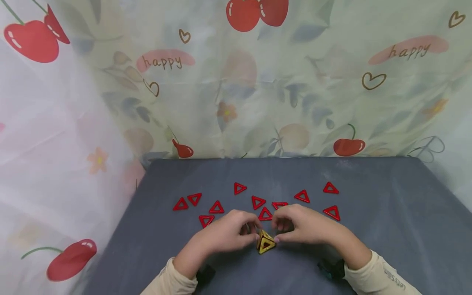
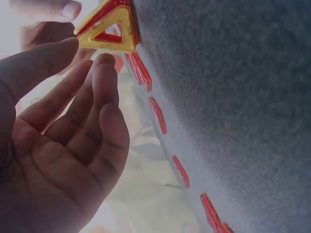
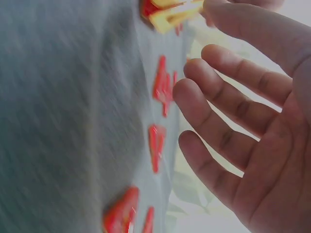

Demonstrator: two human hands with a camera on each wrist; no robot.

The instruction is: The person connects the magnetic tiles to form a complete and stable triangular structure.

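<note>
Cherry-print cloth backs a gray table bearing red triangles; front center are a left hand, fingers parted, a yellow-and-red pyramid at both thumbtips, a right hand, fingers apart, then room toward the right edge.

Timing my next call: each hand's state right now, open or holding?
Left hand: open, fingers loosely bent, thumb tip at the small yellow-and-red triangle-tile pyramid.
Right hand: open, fingers relaxed and apart, thumb tip at the same pyramid.
</note>
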